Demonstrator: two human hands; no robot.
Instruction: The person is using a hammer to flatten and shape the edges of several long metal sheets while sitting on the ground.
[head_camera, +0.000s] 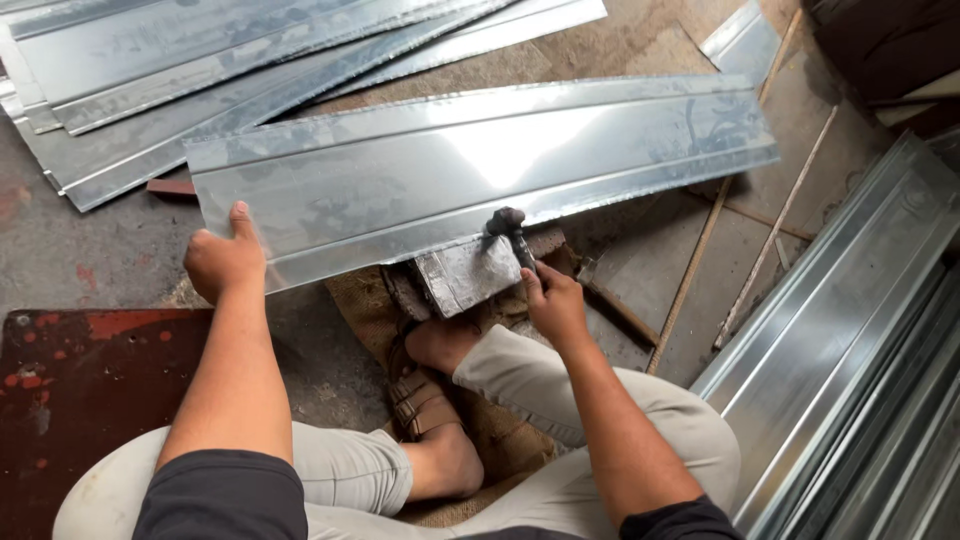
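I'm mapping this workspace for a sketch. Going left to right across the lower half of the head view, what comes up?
Rust-red plate → left hand → sandalled foot → right hand holding a hammer → stacked metal channels.

Single head-worn view, looking steeply down from close above crossed legs (520, 420) at the frame's bottom, facing forward over the metal sheet (480, 160) across the middle.

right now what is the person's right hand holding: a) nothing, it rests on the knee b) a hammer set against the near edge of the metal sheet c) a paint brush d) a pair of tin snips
b: the right hand grips a hammer whose dark head sits on the near edge of the shiny metal sheet, over a metal block.
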